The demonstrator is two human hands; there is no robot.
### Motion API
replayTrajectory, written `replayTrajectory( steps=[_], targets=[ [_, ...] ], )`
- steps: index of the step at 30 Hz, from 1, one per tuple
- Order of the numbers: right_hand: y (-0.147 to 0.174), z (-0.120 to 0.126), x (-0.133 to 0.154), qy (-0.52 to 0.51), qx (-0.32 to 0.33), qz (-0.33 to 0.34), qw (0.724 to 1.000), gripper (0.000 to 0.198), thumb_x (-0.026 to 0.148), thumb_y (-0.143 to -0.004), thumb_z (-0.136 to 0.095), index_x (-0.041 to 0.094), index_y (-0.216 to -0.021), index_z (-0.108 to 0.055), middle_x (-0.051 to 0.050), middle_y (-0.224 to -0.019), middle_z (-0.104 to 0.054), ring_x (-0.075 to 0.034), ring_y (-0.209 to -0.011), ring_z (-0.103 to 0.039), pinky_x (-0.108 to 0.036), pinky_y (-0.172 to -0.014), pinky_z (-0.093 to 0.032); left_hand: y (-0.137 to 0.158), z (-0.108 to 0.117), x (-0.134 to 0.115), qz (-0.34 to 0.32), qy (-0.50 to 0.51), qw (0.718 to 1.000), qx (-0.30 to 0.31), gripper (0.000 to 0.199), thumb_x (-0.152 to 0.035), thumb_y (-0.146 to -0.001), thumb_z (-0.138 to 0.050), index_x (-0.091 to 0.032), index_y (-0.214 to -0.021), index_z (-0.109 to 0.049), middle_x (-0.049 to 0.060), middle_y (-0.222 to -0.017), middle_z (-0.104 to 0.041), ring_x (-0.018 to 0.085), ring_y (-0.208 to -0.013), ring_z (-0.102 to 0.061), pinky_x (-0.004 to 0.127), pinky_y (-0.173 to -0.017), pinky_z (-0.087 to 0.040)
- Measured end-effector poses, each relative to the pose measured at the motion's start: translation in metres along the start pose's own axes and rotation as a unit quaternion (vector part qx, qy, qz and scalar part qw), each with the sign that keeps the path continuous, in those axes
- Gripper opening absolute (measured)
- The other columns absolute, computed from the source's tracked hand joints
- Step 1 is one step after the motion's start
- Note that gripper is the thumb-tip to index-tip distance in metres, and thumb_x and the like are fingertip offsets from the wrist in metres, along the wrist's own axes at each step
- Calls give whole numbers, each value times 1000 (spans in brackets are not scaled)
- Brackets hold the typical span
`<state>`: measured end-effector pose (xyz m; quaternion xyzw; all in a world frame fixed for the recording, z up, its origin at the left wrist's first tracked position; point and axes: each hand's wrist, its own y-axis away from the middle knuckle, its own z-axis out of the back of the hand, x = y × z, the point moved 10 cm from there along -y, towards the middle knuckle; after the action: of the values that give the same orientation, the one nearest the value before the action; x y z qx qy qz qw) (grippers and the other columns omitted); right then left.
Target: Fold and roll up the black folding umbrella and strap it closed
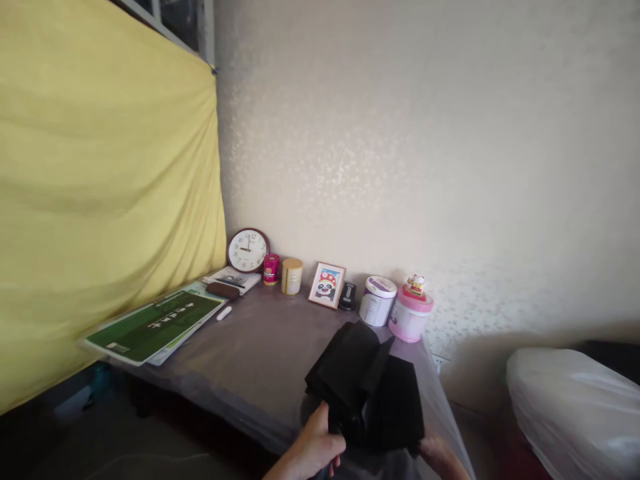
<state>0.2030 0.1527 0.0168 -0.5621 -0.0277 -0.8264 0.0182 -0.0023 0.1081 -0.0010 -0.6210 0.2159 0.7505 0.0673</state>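
Observation:
A black folding umbrella (350, 373), its loose fabric bunched in wide folds, is held over the near right part of the table. My left hand (320, 440) is closed around its dark handle at the bottom, thumb on top. At the lower right, my right hand (437, 450) is against the edge of the black fabric. The cloth hides its fingers, so their grip does not show.
Along the wall on the table (250, 347) stand a clock (248, 250), a pink can (271, 269), a yellow can (292, 277), a panda picture frame (327, 285), a white tub (378, 301) and a pink tub (411, 319). A green booklet (155, 327) lies left.

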Motion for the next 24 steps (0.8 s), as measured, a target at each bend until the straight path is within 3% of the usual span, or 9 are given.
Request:
replayTrajectory(
  steps=[2, 4, 7, 10, 13, 15, 18, 20, 24],
  targets=[
    [11, -19, -27, -3, 72, -61, 996, 35, 48, -56, -58, 15, -57, -49, 0, -50, -44, -8, -45, -38, -23, -45, -33, -5, -3, 0, -13, -72, 997, -15, 65, -8, -63, -40, -19, -126, -30, 0, -76, -57, 14, -56, -56, 24, -46, -44],
    [16, -19, -41, 7, 91, -96, 991, 34, 48, -61, -54, 15, -57, -45, 2, -47, -39, -6, -41, -33, -20, -42, -27, -9, -4, -2, -32, -161, 986, -41, 66, -5, -64, -43, -16, -128, -33, 9, -102, -57, 19, -82, -61, 29, -68, -50],
    [24, -5, -52, 27, 99, -118, 988, 35, 50, -66, -51, 16, -61, -41, 4, -45, -39, -4, -38, -33, -18, -41, -24, -12, -9, -3, -47, -291, 953, -70, 73, 3, -62, -46, -10, -132, -33, 17, -133, -36, 27, -110, -51, 36, -94, -40],
    [38, 12, -72, 45, 103, -147, 983, 40, 56, -66, -47, 18, -62, -39, 4, -42, -41, -5, -36, -34, -18, -39, -24, -12, -21, -1, -33, -388, 919, -57, 79, 8, -59, -42, -10, -135, -32, 21, -137, -29, 32, -99, -56, 46, -88, -43],
    [48, 39, -85, 117, 56, -143, 981, 40, 58, -67, -44, 18, -63, -46, -3, -53, -54, -12, -48, -51, -23, -46, -36, -11, -29, 0, -26, -439, 897, -42, 91, 10, -55, -43, -12, -140, -22, 24, -138, -27, 32, -93, -58, 45, -82, -46],
    [47, 68, -67, 197, -54, -67, 977, 39, 55, -69, -44, 17, -69, -56, -7, -71, -63, -18, -67, -59, -28, -61, -45, -10, -28, 1, -29, -459, 887, -34, 95, 6, -56, -47, -13, -142, -11, 24, -139, -24, 31, -94, -58, 42, -82, -47],
    [52, 97, -14, 258, -232, 46, 937, 39, 49, -75, -42, 18, -87, -62, -9, -93, -63, -20, -83, -61, -31, -76, -47, -11, -22, 4, -56, -436, 898, -26, 92, -6, -65, -50, -19, -143, -3, 18, -142, -21, 26, -101, -56, 35, -86, -46],
    [50, 91, 20, 268, -261, 98, 922, 36, 45, -82, -39, 19, -95, -60, -8, -96, -61, -18, -83, -61, -28, -74, -48, -12, -18, 6, -77, -378, 923, -15, 89, -11, -69, -51, -23, -143, -4, 14, -142, -24, 22, -109, -52, 30, -91, -42],
    [37, 48, 74, 330, -213, 199, 898, 35, 31, -88, -35, 22, -117, -51, -6, -97, -58, -15, -83, -59, -27, -74, -48, -13, -19, 9, -102, -284, 953, -2, 85, -9, -69, -48, -24, -143, -10, 8, -139, -32, 18, -121, -41, 26, -101, -33]
  ],
)
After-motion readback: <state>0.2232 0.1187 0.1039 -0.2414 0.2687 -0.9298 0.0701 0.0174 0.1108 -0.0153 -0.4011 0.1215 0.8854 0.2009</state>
